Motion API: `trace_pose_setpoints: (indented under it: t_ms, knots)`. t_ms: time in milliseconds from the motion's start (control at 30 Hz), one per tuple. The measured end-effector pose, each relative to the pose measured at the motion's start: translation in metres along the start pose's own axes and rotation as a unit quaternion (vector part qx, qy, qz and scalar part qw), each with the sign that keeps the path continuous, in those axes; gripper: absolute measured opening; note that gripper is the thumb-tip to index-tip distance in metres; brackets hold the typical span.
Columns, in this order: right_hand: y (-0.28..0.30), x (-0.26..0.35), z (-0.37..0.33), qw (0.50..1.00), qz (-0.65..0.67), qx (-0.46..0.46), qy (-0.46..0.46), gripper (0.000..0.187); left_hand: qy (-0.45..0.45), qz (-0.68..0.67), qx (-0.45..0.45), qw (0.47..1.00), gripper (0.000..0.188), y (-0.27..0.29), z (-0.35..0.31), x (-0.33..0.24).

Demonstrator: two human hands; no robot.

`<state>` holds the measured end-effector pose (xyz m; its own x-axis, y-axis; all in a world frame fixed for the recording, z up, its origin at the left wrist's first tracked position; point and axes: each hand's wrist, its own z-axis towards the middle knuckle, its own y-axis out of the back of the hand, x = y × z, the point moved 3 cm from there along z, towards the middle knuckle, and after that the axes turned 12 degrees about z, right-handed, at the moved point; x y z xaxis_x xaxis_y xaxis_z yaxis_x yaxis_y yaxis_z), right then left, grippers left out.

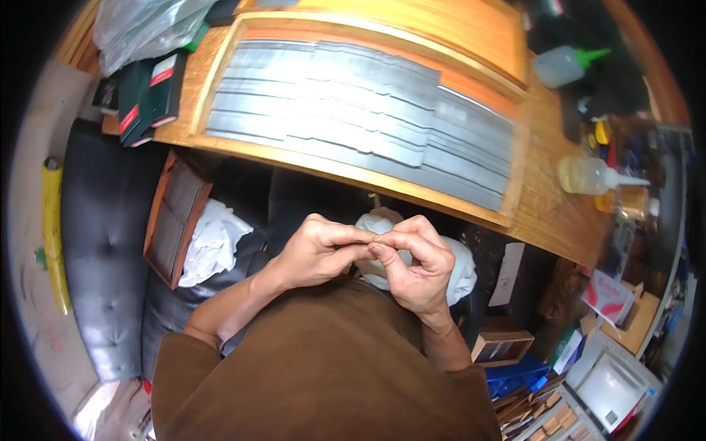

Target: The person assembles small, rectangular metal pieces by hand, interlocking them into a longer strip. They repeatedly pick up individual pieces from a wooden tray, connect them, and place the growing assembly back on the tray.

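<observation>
Both hands meet in front of my chest, fingertips together. My left hand [323,251] is closed in a pinch, thumb against forefinger. Opposite it, my right hand [421,270] pinches at the same spot with curled fingers. Whatever lies between the fingertips is tiny and mostly covered, so I cannot make it out. Below and behind the hands is a white cloth [462,273]. Just beyond them, on the wooden table, stands a shallow wooden tray [323,163] holding overlapping rows of flat, shiny grey strips.
Dark boxes [163,92] and a clear plastic bag [143,33] sit at the table's left end. Squeeze bottles [585,176] stand at its right. A framed wooden tray [175,220] and crumpled white cloth [215,246] rest on the black padded seat [107,242].
</observation>
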<state>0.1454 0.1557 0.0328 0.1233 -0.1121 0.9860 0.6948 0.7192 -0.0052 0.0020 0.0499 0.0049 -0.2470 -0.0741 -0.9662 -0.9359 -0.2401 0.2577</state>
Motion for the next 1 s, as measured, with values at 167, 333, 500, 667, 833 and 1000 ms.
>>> trace_pose_setpoints:
  t_ms: [167,333,500,667,833,1000]
  knots:
    - [0.070,0.054,0.014,0.997,-0.058,-0.056,0.004,0.012,0.000,-0.034,-0.088,0.996,0.017,-0.001,0.000,-0.006]
    - [0.172,0.119,0.056,0.958,-0.222,-0.183,-0.013,0.006,0.043,-0.070,-0.036,0.996,0.015,-0.018,0.007,-0.009]
    - [0.164,0.143,0.043,0.953,-0.258,-0.157,0.017,0.004,0.018,-0.063,-0.010,0.998,0.016,-0.033,0.017,-0.026]
    - [0.085,0.083,0.013,0.991,-0.103,0.026,-0.082,0.007,-0.014,-0.026,0.069,0.997,0.019,-0.041,0.033,-0.053]
    - [0.055,0.044,-0.005,0.995,0.000,-0.002,-0.096,0.012,0.044,-0.026,0.146,0.988,0.022,-0.042,0.031,-0.046]
    - [0.051,0.020,-0.012,0.999,-0.033,-0.030,-0.017,0.020,0.071,-0.044,0.103,0.991,0.016,-0.048,0.026,-0.031]
